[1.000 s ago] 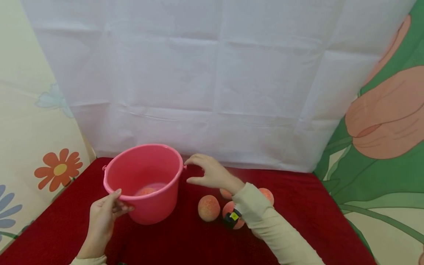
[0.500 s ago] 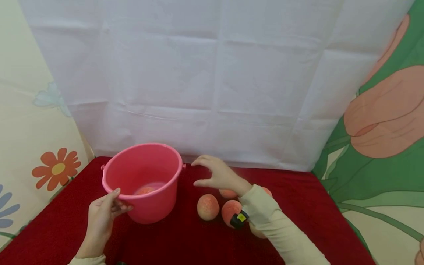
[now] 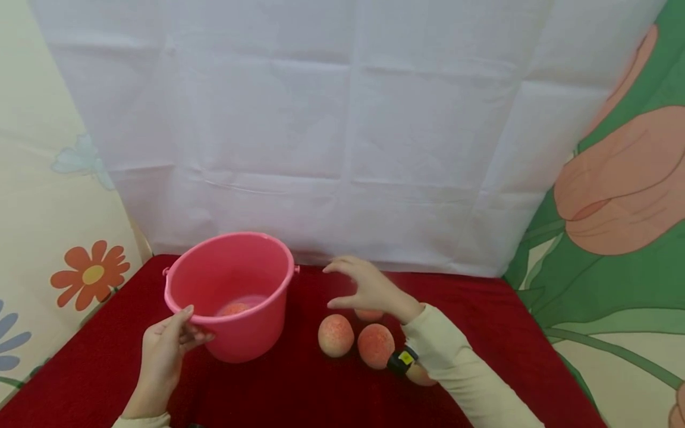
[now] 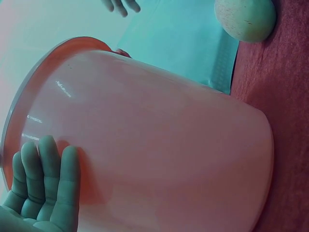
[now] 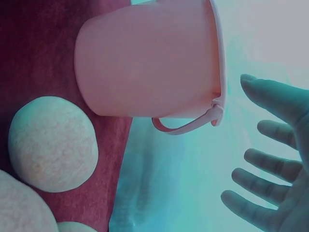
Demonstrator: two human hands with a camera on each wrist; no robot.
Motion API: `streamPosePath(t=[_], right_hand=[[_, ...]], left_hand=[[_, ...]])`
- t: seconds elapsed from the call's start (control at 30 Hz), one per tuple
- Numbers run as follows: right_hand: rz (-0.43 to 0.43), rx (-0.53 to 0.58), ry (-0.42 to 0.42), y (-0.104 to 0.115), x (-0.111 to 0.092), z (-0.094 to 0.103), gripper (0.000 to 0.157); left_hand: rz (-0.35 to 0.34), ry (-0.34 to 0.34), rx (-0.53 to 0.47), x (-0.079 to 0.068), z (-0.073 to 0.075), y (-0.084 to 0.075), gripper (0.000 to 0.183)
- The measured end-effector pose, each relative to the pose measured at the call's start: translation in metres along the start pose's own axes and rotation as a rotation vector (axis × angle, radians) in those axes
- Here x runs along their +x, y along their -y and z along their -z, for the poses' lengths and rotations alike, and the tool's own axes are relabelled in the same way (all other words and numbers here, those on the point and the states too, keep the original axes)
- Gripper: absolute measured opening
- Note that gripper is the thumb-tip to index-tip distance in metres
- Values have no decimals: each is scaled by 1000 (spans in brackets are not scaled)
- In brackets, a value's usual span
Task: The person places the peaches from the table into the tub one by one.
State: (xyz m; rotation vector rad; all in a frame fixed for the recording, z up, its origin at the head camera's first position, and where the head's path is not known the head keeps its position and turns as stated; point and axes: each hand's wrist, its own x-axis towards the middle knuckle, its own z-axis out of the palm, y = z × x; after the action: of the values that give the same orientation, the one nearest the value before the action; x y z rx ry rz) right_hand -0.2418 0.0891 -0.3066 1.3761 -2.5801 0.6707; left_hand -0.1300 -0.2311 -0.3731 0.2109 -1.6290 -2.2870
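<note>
A pink bucket [image 3: 248, 333] stands on the left part of the red cloth, tilted slightly toward me. My left hand [image 3: 165, 352] pinches its near rim, thumb over the lip and fingers against the outer wall [image 4: 159, 135]. Inside, a peach [image 3: 235, 308] shows at the bottom. To the bucket's right, my right hand [image 3: 371, 289] hovers with thumb and fingers spread, holding nothing. Below it lie several peaches, among them a pale one [image 3: 336, 336] and a redder one [image 3: 376, 346]. The right forearm partly covers another peach [image 3: 420, 375].
Red cloth [image 3: 299, 392] covers the table. A white sheet [image 3: 342, 148] hangs behind it, with flower-printed fabric on both sides. In the right wrist view, the bucket's handle [image 5: 188, 126] hangs on its outer side.
My right hand has drawn away from the bucket's rim to the right and slightly down, with fingers still spread. The left hand stays on the rim, and the bucket has barely moved.
</note>
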Motion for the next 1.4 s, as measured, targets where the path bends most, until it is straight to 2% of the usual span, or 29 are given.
streamPosePath(t=[0.3,0.67,0.9,1.4], right_hand=[[-34,-5,-2,-1,-12,2,53],[-79,4,11,-7,-30,7,55],[-61,1,-8,-15,-43,9,55],[-71,23,31,-24,-68,10,51]], left_hand=[[-31,8,-23,-1,-1,2,40],[-11,5,-24,0,1,2,39],[-1,3,-15,0,1,1,39],[2,1,-17,1,1,2,39]])
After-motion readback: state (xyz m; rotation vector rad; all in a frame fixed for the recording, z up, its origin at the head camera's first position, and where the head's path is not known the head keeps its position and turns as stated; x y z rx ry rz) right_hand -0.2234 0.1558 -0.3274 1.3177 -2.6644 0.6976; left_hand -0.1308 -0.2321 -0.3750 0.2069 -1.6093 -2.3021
